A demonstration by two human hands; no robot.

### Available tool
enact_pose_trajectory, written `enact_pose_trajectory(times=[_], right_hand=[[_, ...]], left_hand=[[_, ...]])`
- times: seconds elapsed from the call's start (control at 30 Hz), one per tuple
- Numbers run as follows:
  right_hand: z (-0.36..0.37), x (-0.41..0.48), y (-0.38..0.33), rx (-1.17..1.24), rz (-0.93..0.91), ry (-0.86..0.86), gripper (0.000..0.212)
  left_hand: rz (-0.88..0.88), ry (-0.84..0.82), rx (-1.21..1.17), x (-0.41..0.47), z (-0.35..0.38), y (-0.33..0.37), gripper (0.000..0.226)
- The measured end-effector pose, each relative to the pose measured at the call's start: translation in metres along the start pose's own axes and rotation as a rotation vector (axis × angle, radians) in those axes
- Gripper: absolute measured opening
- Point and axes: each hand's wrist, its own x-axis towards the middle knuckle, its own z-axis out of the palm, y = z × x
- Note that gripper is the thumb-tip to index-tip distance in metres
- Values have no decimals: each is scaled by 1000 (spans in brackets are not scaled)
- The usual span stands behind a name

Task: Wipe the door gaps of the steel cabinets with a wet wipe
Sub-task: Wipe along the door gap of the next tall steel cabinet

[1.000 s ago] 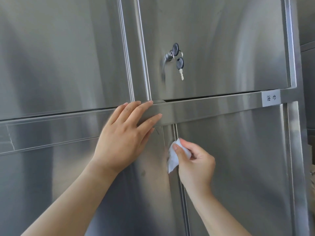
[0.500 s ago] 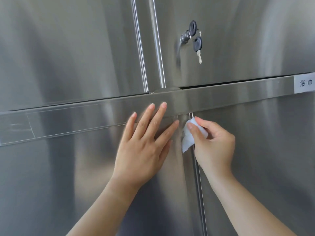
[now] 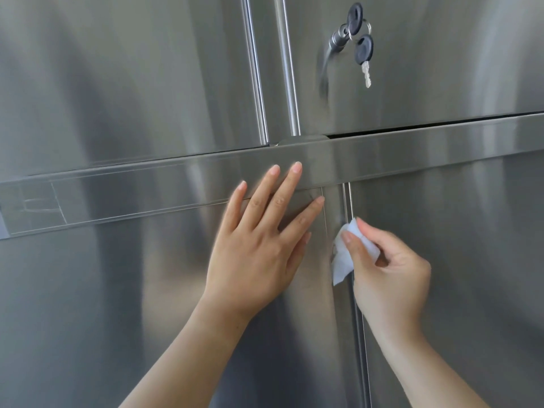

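Note:
A steel cabinet front fills the view, with a horizontal bar [image 3: 147, 195] between the upper and lower doors. A vertical door gap [image 3: 350, 201] runs down below the bar between the two lower doors. My right hand [image 3: 388, 278] pinches a folded white wet wipe [image 3: 346, 254] and holds it against this gap, a short way under the bar. My left hand [image 3: 262, 245] lies flat with straight, spread fingers on the lower left door [image 3: 103, 304], its fingertips reaching onto the bar.
A lock with two black-headed keys [image 3: 357, 39] hangs on the upper right door. Another vertical gap [image 3: 270, 69] separates the upper doors, and a dark horizontal gap [image 3: 426, 125] shows under the upper right door. The lower right door [image 3: 471, 260] is bare steel.
The view has shifted down and left, so the lock sits higher in frame. My left hand slid down from the bar onto the lower door. My right hand moved the wipe slightly down the gap.

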Motion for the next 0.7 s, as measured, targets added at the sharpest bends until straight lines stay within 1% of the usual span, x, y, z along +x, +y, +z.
enact_pose_trajectory(times=[0.07,0.17,0.33,0.47,0.57,0.63,0.7], right_hand=[[-6,-13,8,15,6,18,33],[-7,-8,11,34,41,2,33],[-2,-2,11,59,-12,24,28],[-7,-17,22,52,-3,39,26],[-8,-9,19,48,-18,3,26],[-6,-1,15,48,-11,-16,29],[-6,-2,15,63,5,-17,27]], left_hand=[[-2,3,3,0,0,0,38],[3,9,9,0,0,0,38],[0,11,4,0,1,1,37],[-1,15,-1,-1,1,1,37],[0,22,3,0,0,1,37],[2,26,1,0,0,1,37],[6,28,-5,-2,1,1,37]])
